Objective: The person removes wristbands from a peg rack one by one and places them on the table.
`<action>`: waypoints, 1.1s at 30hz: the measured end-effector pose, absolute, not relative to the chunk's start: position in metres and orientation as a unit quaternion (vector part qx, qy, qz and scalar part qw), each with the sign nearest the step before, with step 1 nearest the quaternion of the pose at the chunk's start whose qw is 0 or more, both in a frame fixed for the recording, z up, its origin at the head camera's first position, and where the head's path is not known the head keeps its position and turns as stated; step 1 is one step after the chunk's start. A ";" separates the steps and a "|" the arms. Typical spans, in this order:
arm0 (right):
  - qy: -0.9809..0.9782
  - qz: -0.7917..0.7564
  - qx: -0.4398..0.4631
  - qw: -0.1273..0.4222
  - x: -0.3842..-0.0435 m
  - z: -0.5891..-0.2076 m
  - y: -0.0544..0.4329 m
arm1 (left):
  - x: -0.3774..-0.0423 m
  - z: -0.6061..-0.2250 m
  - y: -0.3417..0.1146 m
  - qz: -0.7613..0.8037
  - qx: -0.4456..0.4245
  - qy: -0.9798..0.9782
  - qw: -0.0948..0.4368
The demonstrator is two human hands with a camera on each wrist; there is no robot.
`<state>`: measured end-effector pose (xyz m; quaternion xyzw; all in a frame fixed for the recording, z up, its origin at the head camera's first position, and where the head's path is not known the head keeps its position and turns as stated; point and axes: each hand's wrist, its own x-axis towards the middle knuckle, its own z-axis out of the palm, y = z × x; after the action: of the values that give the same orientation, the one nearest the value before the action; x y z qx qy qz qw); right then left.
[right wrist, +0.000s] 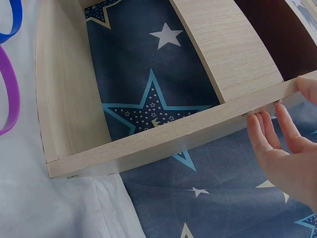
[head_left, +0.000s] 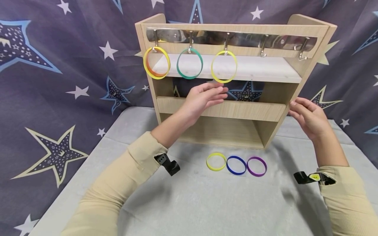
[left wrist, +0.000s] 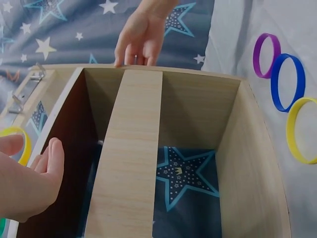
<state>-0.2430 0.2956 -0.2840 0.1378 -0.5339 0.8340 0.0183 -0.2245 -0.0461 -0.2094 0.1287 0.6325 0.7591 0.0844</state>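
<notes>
My left hand (head_left: 203, 100) is just below the yellow wristband (head_left: 223, 66) that hangs on the middle hook, its fingers extended. Whether the fingertips touch the band I cannot tell. The left wrist view shows the same hand (left wrist: 29, 181) in front of the shelf, partly cut off by the frame. My right hand (head_left: 313, 118) rests against the right side of the wooden rack (head_left: 221, 109). In the right wrist view its fingertips (right wrist: 257, 131) lie on the outer side panel, the thumb at the front edge. A green wristband (head_left: 190, 64) and overlapping yellow and orange wristbands (head_left: 157, 63) hang further left.
On the grey cloth (head_left: 224, 203) before the rack lie a yellow wristband (head_left: 216, 162), a blue wristband (head_left: 236, 165) and a purple wristband (head_left: 256, 166) in a row. Two bare hooks are on the right of the metal strip (head_left: 248, 38). A star-patterned curtain (head_left: 88, 108) hangs behind.
</notes>
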 end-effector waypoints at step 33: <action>-0.539 0.831 0.134 0.014 -0.241 -0.282 0.295 | -0.227 -0.204 -0.034 0.869 0.100 0.484 -0.014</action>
<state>-0.2409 0.2948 -0.2817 0.1341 -0.5391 0.8314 0.0145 -0.2267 -0.0335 -0.2039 0.0996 0.4840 0.8693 -0.0138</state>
